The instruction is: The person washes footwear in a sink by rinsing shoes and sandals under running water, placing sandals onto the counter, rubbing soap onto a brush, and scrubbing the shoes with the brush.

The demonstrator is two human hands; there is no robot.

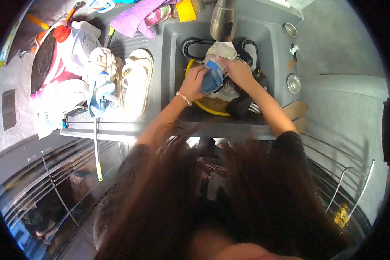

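Note:
Under the tap (pixel 224 21), what looks like a white and blue shoe (pixel 213 79) is held between my two hands. My left hand (pixel 194 83), with a beaded bracelet at the wrist, is closed on its blue end. On the whitish part, near the tap's mouth, my right hand (pixel 238 70) is closed, with some fingers hidden. Below them in the grey sink (pixel 171 47) is a yellow-rimmed basin (pixel 212 111) with murky water. Dark footwear with white stripes (pixel 242 104) lies at its right side, and black straps or soles show behind.
On the drainboard at left stand a pale sandal (pixel 138 78), a blue-strapped sandal (pixel 100 97) and a red-capped bottle (pixel 80 45). A purple cloth (pixel 136 17) and yellow sponge (pixel 186 11) lie behind. Brown soles (pixel 295 110) rest at the sink's right edge.

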